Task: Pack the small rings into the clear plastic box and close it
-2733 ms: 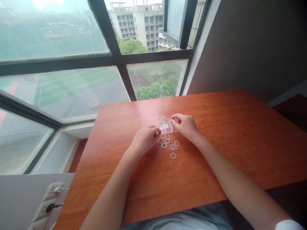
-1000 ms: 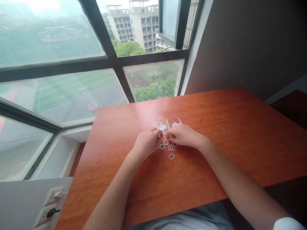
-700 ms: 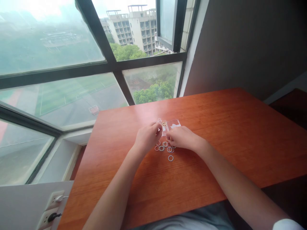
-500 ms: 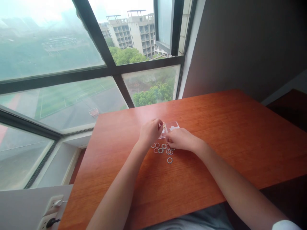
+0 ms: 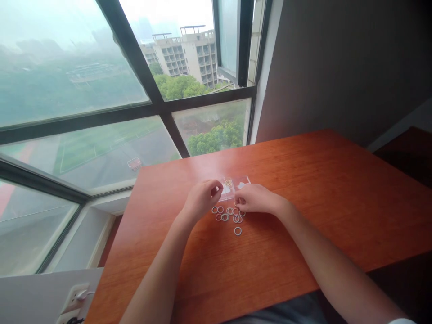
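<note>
A clear plastic box (image 5: 230,196) lies on the table with its clear lid (image 5: 247,179) folded open to the right. Gold-coloured rings (image 5: 228,183) are gathered in its left part. My left hand (image 5: 203,198) is beside the box's left edge, thumb and fingers pinched together; whatever is in them, if anything, is hidden. Over the lid's near edge is my right hand (image 5: 255,198), its fingertips closed on a small ring, of which only a yellowish edge shows. Several pale rings (image 5: 225,217) lie loose just in front of the box, and a single ring (image 5: 238,231) sits nearer me.
The reddish-brown wooden table (image 5: 283,265) extends widely to the right. Dark-framed windows (image 5: 162,106) border its far and left sides, and a grey wall (image 5: 324,67) rises at the back right. A wall socket (image 5: 76,297) with plugs is at the lower left.
My left hand has drawn back to the left from the box, so the gold-coloured rings show better. My right hand stays in nearly the same place. The view has tilted slightly upward.
</note>
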Demonstrator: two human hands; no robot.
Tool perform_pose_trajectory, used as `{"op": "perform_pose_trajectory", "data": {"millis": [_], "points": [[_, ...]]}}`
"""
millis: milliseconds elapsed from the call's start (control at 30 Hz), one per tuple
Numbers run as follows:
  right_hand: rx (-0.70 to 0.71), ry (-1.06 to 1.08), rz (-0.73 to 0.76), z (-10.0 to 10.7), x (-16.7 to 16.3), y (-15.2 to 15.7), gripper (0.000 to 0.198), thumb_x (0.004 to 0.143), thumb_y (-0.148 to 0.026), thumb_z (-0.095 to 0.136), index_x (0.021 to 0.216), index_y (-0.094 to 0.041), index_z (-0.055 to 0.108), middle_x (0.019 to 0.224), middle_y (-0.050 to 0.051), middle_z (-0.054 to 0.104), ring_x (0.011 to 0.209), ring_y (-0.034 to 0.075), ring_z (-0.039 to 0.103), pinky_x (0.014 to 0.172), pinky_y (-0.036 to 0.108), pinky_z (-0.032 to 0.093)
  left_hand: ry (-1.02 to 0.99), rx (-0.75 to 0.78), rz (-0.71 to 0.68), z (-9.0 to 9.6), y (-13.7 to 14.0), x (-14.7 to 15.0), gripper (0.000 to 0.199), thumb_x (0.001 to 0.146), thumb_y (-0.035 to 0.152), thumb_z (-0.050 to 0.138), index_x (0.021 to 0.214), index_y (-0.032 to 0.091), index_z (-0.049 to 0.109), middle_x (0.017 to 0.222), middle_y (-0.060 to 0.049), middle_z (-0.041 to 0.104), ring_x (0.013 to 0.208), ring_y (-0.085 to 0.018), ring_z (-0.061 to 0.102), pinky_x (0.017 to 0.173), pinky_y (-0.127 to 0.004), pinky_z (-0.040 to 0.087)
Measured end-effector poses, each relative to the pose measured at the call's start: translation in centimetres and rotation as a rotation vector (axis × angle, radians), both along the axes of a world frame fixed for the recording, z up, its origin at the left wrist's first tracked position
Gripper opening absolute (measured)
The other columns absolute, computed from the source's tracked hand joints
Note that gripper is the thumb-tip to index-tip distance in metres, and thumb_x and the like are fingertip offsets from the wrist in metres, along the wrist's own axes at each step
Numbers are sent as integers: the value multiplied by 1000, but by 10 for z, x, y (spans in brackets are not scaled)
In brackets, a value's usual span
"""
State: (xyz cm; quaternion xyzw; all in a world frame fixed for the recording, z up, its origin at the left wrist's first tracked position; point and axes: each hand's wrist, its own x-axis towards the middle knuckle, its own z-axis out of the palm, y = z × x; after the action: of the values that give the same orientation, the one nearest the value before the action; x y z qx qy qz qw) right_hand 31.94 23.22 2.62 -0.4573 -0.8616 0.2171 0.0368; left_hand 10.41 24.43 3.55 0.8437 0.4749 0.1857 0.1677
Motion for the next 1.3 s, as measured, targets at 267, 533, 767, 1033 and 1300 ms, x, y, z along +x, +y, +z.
{"op": "perform_pose_trajectory", "data": {"millis": [267,533,767,1033,1300], "points": [[114,367,-286,-12,12,17,12,74,-19,61,82,-17,70,62,-3,60,57,9,51,56,20,33,-188,-121,50,-22,-16,-31,16,86,22,50,82,16,64,57,4,52,53,-8,43,54,-19,32],[227,405,-370,-17,-13,29,10,77,-24,62,82,-19,69,63,-2,61,59,11,54,58,22,35,-136,-159,-1,-21,-20,-22,12,82,19,53,81,18,64,64,2,62,54,-8,48,55,-20,32],[239,328,-376,-22,-19,35,10,78,-24,62,82,-20,70,65,-1,65,62,12,55,58,23,34,-87,-155,30,-16,-20,-26,12,82,19,53,80,17,65,64,1,63,54,-9,50,55,-21,33],[206,383,-360,-17,-5,26,10,77,-22,61,79,-18,70,61,-2,62,56,10,51,56,22,34,-28,-157,9,-14,-20,-25,13,82,20,52,79,18,64,64,0,62,54,-9,48,53,-21,31],[106,339,-219,-1,6,9,13,79,-21,59,81,-18,71,58,-4,56,54,9,48,56,21,33,45,-163,15,-15,-21,-30,15,83,23,53,83,19,67,69,-1,66,56,-11,51,53,-21,31]]}}
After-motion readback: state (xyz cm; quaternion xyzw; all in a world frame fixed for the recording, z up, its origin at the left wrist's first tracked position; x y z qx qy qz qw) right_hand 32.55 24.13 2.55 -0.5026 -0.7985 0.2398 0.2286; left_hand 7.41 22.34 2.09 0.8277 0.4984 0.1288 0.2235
